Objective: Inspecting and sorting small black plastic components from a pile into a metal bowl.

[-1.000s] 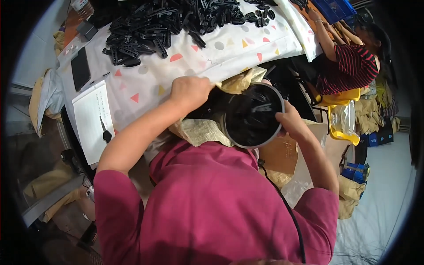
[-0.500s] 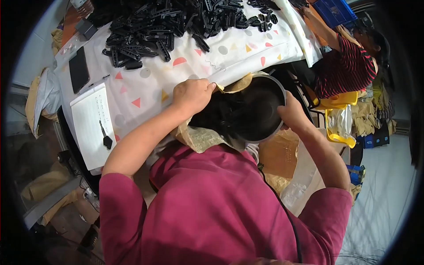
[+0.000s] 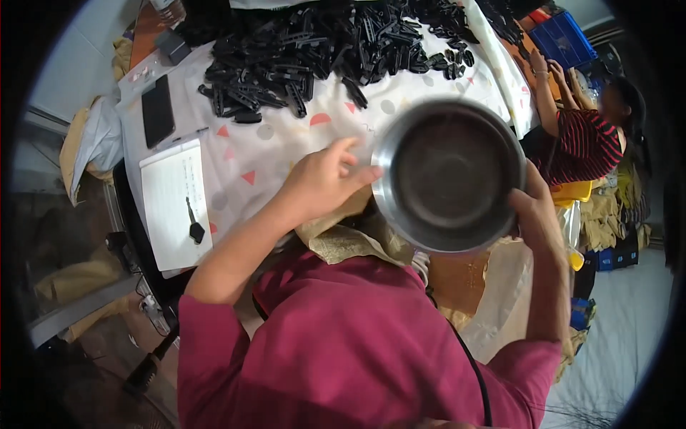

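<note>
A round metal bowl (image 3: 446, 179) with a shiny rim and dark inside is held up, tilted so that I see into it; nothing shows in it. My right hand (image 3: 534, 207) grips its right rim, thumb on the inner side. Beside the left rim is my left hand (image 3: 327, 179), fingers apart and holding nothing; the thumb tip is close to the rim, and I cannot tell whether it touches. Below the bowl, a tan woven sack (image 3: 343, 244) lies open-mouthed against my lap, its inside mostly hidden. Beyond my hands, a heap of black plastic clip-like pieces (image 3: 286, 61) covers the far tabletop.
On the patterned tablecloth (image 3: 275, 154) at left lie a phone (image 3: 158, 113) and an open notebook (image 3: 163, 239) with a black, thin-stemmed piece on it. At right sits a person in a striped shirt (image 3: 589, 146), near a blue crate (image 3: 561, 41). Brown paper (image 3: 457, 282) is below the bowl.
My right hand has lifted the bowl up out of the sack's mouth and tilted it toward me. The left hand has let go of the sack's edge, its fingers now spread.
</note>
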### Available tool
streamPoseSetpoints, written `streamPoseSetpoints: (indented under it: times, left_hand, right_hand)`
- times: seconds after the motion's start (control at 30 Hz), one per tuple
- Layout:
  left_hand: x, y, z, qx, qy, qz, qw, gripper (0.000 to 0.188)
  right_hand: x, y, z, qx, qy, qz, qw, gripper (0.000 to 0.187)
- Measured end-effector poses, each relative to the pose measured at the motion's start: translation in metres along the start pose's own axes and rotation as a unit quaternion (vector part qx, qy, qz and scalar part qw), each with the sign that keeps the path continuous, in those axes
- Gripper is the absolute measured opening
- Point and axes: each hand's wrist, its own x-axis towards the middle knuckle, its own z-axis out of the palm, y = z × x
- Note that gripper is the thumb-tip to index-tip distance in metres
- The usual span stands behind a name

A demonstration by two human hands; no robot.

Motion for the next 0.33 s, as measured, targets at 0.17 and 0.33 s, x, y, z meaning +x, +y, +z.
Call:
streamPoseSetpoints:
  times: [0.17, 0.33]
  left_hand:
    - [-0.036, -0.013, -0.083, -0.159, 0.236, -0.050, 0.957, 0.044]
    - [-0.100, -0.077, -0.176, -0.080, 0.323, -0.089, 0.939, 0.053]
  right_hand:
    - [0.042, -0.011, 0.082, 0.093, -0.282, -0.045, 0.954, 0.048]
    - [0.154, 0.053, 0.065, 0.056, -0.163, -0.108, 0.979, 0.057]
